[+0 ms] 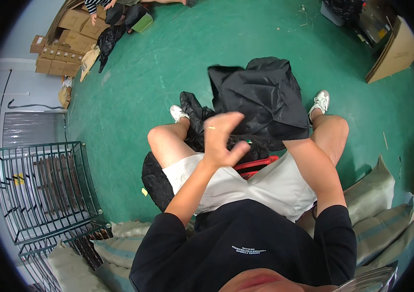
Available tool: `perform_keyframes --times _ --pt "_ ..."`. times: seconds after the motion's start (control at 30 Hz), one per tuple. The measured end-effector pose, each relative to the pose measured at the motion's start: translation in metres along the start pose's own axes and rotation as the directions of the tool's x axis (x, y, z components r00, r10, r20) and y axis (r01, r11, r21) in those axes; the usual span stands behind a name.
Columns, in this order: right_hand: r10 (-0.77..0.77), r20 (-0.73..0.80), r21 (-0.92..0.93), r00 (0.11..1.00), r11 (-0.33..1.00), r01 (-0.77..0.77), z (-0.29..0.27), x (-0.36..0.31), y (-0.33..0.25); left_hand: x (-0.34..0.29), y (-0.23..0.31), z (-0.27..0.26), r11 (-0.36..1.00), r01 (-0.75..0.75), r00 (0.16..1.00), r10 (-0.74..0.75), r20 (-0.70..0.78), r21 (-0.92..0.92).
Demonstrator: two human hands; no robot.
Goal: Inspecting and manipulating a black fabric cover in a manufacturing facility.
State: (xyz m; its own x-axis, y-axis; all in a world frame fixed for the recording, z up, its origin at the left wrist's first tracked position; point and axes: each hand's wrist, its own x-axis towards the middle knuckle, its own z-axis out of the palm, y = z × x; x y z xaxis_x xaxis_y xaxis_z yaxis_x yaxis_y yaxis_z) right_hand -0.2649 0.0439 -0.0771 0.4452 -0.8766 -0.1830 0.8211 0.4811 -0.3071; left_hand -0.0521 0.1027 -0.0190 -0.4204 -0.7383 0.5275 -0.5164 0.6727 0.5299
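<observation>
My left hand [222,139] is raised in front of my lap, thumb well apart from the fingers, with nothing gripped. A small pale yellow strip shows on it. To its right, a large creased piece of black fabric [265,97], perhaps a bag or cover, is spread out between my knees. My right forearm [314,165] reaches under this fabric, which hides my right hand. More crumpled black material [194,114] lies by my left foot and under my left hand. Something red with bars [255,168], perhaps a plastic crate or stool, shows between my thighs.
Stuffed woven sacks [370,192] lie behind me on both sides. A dark green metal rack [46,190] stands at left. Cardboard boxes [78,34] are stacked at far left, beside another seated person [117,12]. Flat cardboard [394,51] leans at far right.
</observation>
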Motion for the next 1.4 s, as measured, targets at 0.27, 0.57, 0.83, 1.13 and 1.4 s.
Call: perform_keyframes --times 0.27,0.57,0.83,1.13,1.4 --pt "-0.011 -0.049 -0.168 0.999 0.986 0.003 -0.014 0.005 0.000 -0.010 -0.090 0.039 -0.446 0.416 0.304 -0.753 0.584 -0.792" --pt "-0.144 -0.157 -0.780 0.977 -0.589 -0.212 -0.049 0.024 -0.043 0.023 -0.113 -0.031 0.014 0.206 0.461 -0.883 0.085 -0.978" --pt "-0.261 0.178 -0.953 0.949 0.194 0.232 -0.004 0.039 -0.010 0.022 -0.064 -0.075 0.165 0.354 0.568 -0.820 0.072 -0.921" --pt "-0.308 0.153 -0.792 0.939 0.531 0.303 -0.007 0.052 0.048 0.024 -0.046 -0.041 0.028 0.341 0.585 -0.788 0.189 -0.940" --pt "-0.183 0.093 -0.852 0.979 0.495 0.173 -0.014 0.059 0.035 0.022 -0.054 -0.049 -0.071 0.435 0.612 -0.708 0.352 -0.898"
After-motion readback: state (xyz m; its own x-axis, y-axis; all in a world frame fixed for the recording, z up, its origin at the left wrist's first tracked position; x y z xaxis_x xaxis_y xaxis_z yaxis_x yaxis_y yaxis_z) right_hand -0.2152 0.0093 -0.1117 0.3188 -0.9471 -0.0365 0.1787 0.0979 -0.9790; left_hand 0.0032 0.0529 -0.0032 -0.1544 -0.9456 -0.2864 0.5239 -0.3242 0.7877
